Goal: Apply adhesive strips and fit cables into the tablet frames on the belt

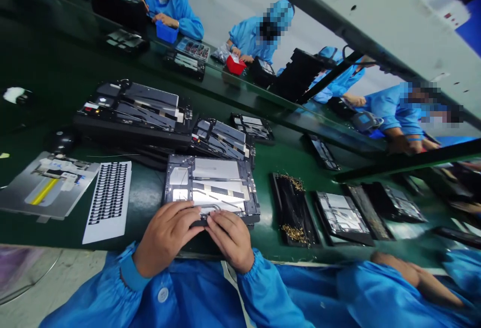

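Observation:
An opened tablet-like device [218, 169] lies on a black support in front of me, its silver battery panels and black strips facing up. My left hand [165, 233] reaches over its near edge from the left, fingers bent and closed together. From the right, my right hand [233, 240] meets it there, thumb and fingertips pinched at the same edge. A thin black cable [215, 206] shows at the fingertips of both hands; its ends are covered by the fingers.
Similar opened devices [150, 105] sit on black stacks behind. At left lie a metal plate [75, 203] and a sheet of black stickers [108, 195]. Black cables with gold ends [289, 210] lie at right, beside another device [341, 213]. Co-workers in blue sit opposite and at right.

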A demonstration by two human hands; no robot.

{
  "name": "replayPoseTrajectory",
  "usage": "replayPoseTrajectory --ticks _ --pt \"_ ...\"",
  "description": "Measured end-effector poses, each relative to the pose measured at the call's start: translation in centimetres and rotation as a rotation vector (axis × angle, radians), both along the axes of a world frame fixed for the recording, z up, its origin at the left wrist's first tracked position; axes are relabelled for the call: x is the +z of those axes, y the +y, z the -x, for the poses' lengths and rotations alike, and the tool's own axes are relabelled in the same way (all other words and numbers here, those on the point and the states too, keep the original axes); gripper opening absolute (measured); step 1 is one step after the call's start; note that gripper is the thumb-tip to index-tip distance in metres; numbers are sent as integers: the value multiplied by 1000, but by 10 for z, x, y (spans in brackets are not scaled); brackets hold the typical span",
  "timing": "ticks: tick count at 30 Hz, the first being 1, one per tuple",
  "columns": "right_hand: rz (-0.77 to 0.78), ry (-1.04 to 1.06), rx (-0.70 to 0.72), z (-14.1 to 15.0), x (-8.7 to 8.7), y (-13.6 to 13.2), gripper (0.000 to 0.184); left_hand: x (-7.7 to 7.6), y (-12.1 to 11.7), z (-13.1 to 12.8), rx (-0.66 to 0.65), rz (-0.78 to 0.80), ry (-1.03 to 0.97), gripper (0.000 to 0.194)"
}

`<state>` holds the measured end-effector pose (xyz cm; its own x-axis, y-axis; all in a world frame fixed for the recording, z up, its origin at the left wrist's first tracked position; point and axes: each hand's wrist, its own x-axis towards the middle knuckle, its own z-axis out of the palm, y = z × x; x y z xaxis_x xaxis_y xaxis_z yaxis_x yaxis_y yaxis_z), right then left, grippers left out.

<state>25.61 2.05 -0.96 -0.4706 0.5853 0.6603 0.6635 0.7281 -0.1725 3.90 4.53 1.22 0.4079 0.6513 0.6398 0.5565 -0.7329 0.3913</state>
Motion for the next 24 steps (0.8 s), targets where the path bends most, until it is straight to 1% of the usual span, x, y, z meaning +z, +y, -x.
replayPoseTrajectory --ticks 2,6,8,10,11,12,13,15,16,18,19,21,24 --pt "11 -24 0 -1 -1 0 56 -1 -1 -3 8 6 -25 20" --pt "10 -64 -30 -2 4 -6 44 1 -6 -6 -3 3 -41 23" --pt "4 -90 -75 1 9 -14 40 0 -12 2 -10 -21 -19 27" --pt "-31 -80 -112 12 12 -25 35 -4 -23 23 30 -12 -24 28" --pt "-44 -52 -91 22 13 -31 32 -8 -29 39 92 19 -35 27" --pt "-36 -14 -32 36 12 -38 27 -13 -36 57 180 67 -43 28" --pt "4 21 56 54 11 -42 23 -20 -44 77 279 125 -44 31" --pt "180 51 228 97 5 -45 19 -35 -56 117 441 240 -13 40" --pt "287 49 278 120 0 -42 18 -43 -60 135 486 281 13 43" --pt "448 36 281 164 -12 -27 16 -58 -64 159 515 330 56 48" --pt "492 21 257 183 -18 -16 13 -63 -65 165 520 344 74 49" --pt "527 -18 217 211 -29 5 10 -70 -65 169 532 359 100 55" --pt "522 -99 184 235 -36 27 7 -75 -63 166 547 352 113 62"
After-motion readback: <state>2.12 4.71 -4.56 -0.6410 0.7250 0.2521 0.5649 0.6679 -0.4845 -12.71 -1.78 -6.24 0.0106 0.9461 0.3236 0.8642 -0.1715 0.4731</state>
